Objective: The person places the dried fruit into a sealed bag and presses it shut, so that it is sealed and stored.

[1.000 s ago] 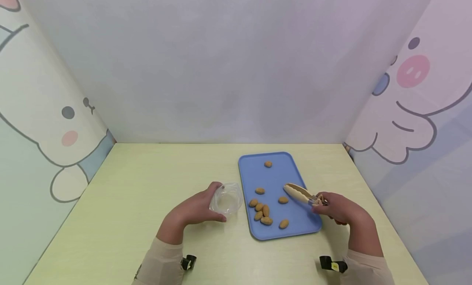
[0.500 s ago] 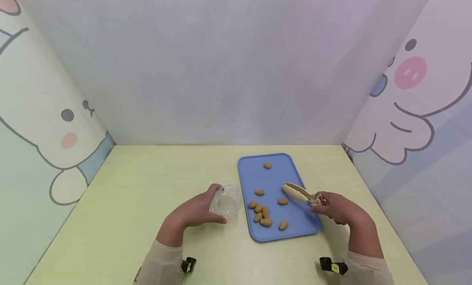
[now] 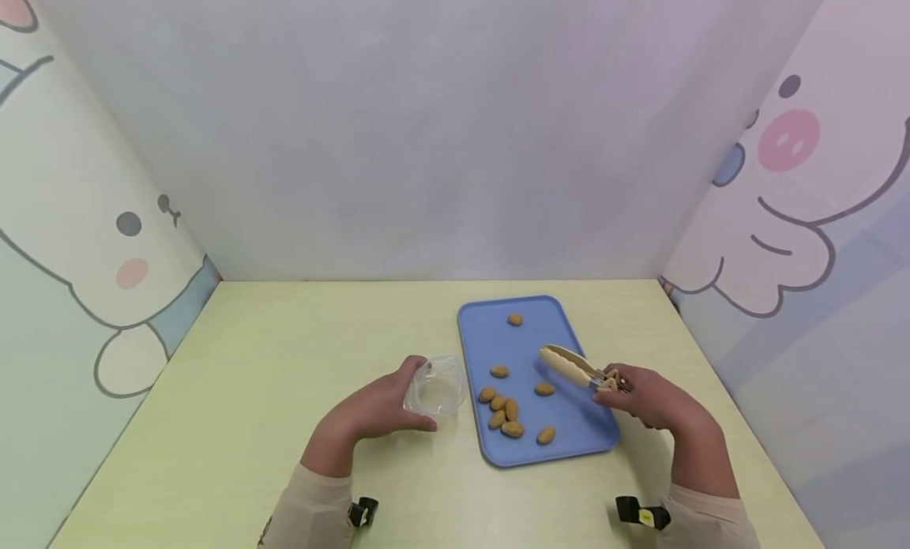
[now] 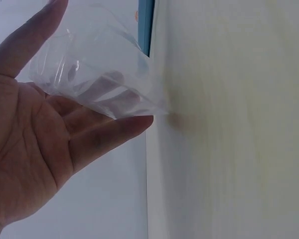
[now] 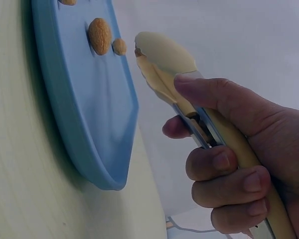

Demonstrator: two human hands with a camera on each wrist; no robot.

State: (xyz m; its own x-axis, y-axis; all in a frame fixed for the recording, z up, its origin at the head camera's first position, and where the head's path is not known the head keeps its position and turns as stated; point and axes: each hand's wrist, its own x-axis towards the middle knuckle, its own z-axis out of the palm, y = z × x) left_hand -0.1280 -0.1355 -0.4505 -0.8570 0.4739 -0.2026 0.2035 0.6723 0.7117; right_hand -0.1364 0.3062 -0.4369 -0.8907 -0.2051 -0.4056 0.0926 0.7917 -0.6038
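A clear plastic cup point(image 3: 436, 385) stands on the table to the left of a blue tray point(image 3: 515, 452). My left hand point(image 3: 380, 403) holds it from the left, thumb on one side and fingers on the other, as the left wrist view also shows. Cream-tipped tongs point(image 3: 569, 366) are in the grip of my right hand point(image 3: 650, 399), their tips over the right part of the tray. In the right wrist view, fingers and thumb wrap the tongs' handles point(image 5: 239, 144). A speck of brown shows at the tips; whether it is a held nut I cannot tell.
Several brown oval nuts point(image 3: 512, 429) lie in the tray, most bunched at its lower left. One nut point(image 3: 515, 319) sits alone near the far end. Walls with cartoon animals flank the pale table point(image 3: 320, 320).
The tongs have risen slightly and shifted a little to the left with my right hand. My left hand and the cup stay where they were.
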